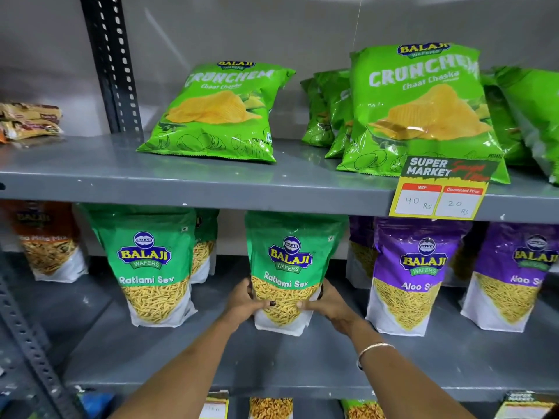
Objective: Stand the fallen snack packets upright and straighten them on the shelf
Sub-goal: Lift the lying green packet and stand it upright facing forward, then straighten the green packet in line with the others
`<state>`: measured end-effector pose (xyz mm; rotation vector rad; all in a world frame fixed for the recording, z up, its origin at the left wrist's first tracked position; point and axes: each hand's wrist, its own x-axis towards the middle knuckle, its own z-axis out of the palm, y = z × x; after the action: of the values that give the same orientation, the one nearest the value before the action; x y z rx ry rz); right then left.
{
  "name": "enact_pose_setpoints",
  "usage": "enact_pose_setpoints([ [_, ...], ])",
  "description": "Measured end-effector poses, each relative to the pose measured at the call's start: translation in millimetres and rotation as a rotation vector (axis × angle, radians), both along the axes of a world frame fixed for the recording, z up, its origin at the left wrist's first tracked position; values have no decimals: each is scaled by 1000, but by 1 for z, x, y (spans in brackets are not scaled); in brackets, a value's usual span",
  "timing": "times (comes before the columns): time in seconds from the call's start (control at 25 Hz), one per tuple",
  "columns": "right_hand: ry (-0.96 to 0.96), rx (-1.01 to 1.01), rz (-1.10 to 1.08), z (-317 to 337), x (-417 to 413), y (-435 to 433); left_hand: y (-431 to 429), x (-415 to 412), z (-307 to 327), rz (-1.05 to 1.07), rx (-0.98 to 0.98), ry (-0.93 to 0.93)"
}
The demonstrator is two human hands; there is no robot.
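A green Ratlami Sev packet (289,261) stands upright on the middle shelf (302,364), slightly turned. My left hand (245,302) grips its lower left side and my right hand (328,303) grips its lower right side, thumbs on the front. A second Ratlami Sev packet (148,264) stands upright to the left, with another partly hidden behind it. Two purple Aloo Sev packets (414,276) (514,276) stand to the right. On the upper shelf, a green Crunchem chips packet (220,113) leans back, and another Crunchem packet (423,110) leans against several more.
An orange mix packet (48,243) stands at the far left of the middle shelf. A yellow price tag (441,192) hangs from the upper shelf edge. A slotted black upright (112,65) divides the upper shelf. Small brown packets (30,120) lie at upper left.
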<state>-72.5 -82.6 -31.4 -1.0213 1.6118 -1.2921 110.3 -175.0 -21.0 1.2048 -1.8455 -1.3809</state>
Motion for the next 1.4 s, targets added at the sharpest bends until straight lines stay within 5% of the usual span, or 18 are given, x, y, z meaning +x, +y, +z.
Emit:
enact_pose_setpoints([
  [0.28, 80, 24, 24, -9, -8, -9, 4, -1, -7, 52, 7, -88],
  [0.52, 240, 627, 68, 24, 7, 0, -3, 68, 16, 32, 181, -477],
  [0.68, 449, 929, 475, 64, 99, -31, -31, 148, 22, 277, 366, -384],
  [0.8, 655, 538, 385, 60, 176, -65, -89, 188, -9, 269, 200, -278],
  [0.96, 109, 99, 143, 30, 242, -106, -90, 220, 5, 269, 109, -67],
  [1.16, 39, 58, -159, 14, 259, -115, -96, 226, -5, 152, 128, 11],
  [1.4, 117, 70, -177, 21, 275, -68, -64, 249, -8, 118, 69, -77],
])
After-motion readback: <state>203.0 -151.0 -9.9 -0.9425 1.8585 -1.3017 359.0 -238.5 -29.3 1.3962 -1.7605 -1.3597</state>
